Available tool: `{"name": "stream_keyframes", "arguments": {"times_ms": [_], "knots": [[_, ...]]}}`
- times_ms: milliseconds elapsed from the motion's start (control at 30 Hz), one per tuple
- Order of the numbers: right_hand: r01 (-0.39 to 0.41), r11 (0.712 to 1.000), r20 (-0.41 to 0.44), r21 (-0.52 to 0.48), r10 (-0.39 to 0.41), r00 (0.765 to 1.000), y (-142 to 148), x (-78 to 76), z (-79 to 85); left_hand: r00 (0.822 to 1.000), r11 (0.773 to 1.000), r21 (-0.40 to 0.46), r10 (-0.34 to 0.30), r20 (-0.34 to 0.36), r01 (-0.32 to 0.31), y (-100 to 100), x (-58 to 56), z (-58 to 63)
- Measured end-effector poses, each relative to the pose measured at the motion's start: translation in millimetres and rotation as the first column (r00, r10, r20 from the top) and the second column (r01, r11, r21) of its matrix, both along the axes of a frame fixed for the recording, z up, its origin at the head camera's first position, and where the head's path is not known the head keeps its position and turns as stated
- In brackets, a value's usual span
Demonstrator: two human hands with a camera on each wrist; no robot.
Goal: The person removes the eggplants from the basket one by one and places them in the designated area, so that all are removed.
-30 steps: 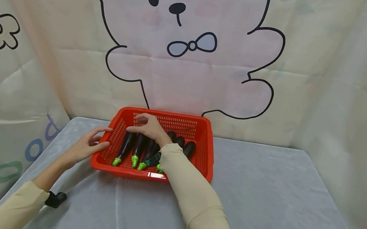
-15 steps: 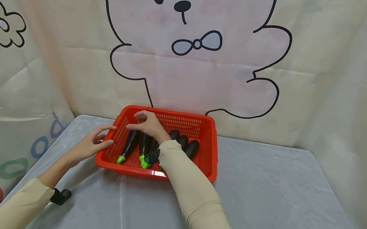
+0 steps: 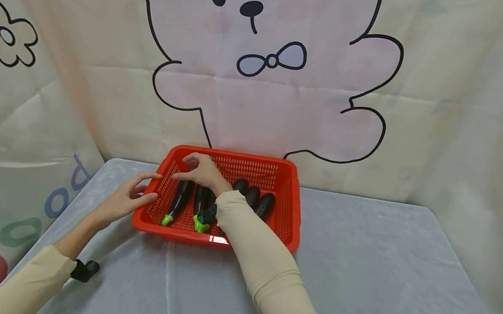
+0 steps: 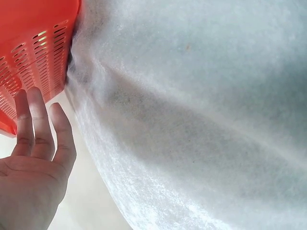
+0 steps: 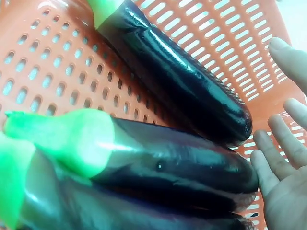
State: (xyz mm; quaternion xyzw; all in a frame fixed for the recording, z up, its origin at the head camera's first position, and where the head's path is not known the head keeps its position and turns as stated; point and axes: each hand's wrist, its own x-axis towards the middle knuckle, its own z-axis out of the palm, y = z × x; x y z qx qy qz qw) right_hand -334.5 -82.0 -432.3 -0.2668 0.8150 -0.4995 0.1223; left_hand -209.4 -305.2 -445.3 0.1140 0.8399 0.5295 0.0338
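Observation:
Several dark purple eggplants with bright green caps lie side by side in the red plastic basket (image 3: 295,209). My right hand (image 3: 202,171) is over the basket's left part, near the eggplants' far ends, its fingers loosely spread. In the right wrist view, its fingertips (image 5: 259,139) are right at the rounded end of the middle eggplant (image 5: 182,163). Another eggplant (image 5: 177,72) lies apart at an angle. My left hand (image 3: 125,199) is at the basket's left rim, fingers extended. In the left wrist view, its fingers (image 4: 41,124) overlap the slotted side wall. My right forearm partly hides the eggplants on the right.
The basket stands at the back of a table with a grey cloth (image 3: 363,266). A curtain (image 3: 260,108) printed with a bear hangs right behind it. Black wrist straps (image 3: 85,270) sit on both arms.
The second eggplant from the left has shifted right against its neighbour, widening the gap to the leftmost one. The head view has shifted slightly. Both hands keep nearly the same places.

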Motion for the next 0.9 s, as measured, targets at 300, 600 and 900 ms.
{"name": "stream_keyframes", "arguments": {"times_ms": [300, 600, 900], "knots": [[-0.039, 0.993, -0.019, 0.109, 0.041, 0.999, -1.7, -0.2, 1.2, 1.000, 0.999, 0.028, -0.017, 0.002, 0.017, 2.0, 2.3, 1.4], [-0.061, 0.987, -0.019, 0.146, 0.064, 0.998, -1.1, -0.1, 2.1, 1.000, 0.999, 0.033, -0.012, -0.002, 0.012, 2.1, 1.9, 1.6], [-0.066, 0.979, -0.059, 0.190, 0.079, 0.995, 3.7, -2.7, -4.3, 1.000, 0.999, 0.042, -0.027, 0.012, 0.027, 0.4, 0.9, 0.9]]}}
